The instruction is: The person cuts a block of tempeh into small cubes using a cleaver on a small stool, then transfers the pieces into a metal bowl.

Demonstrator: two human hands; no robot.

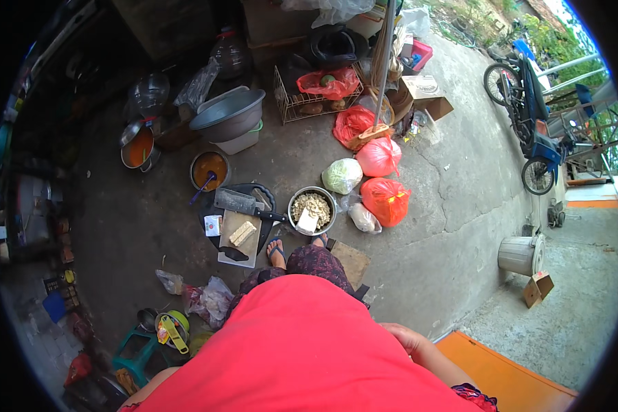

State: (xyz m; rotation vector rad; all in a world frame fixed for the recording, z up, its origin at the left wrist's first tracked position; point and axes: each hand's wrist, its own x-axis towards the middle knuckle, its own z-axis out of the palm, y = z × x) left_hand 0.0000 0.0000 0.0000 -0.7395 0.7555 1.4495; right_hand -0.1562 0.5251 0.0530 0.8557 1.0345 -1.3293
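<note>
My right hand rests against the right side of my red shirt; its fingers are partly hidden, so their grip does not show. Only a bit of my left arm appears at the lower left, and my left hand is out of view. On the floor before my feet lies a cutting board with a pale, tempeh-like block on it. A cleaver with a black handle lies across the board's far end. Beside it stands a metal bowl of small chopped pieces, topped by a white block.
Left of the board is a small white packet. Beyond stand a pot of orange liquid with a purple ladle, and stacked basins. Red plastic bags and a cabbage sit right of the bowl. A motorbike stands far right.
</note>
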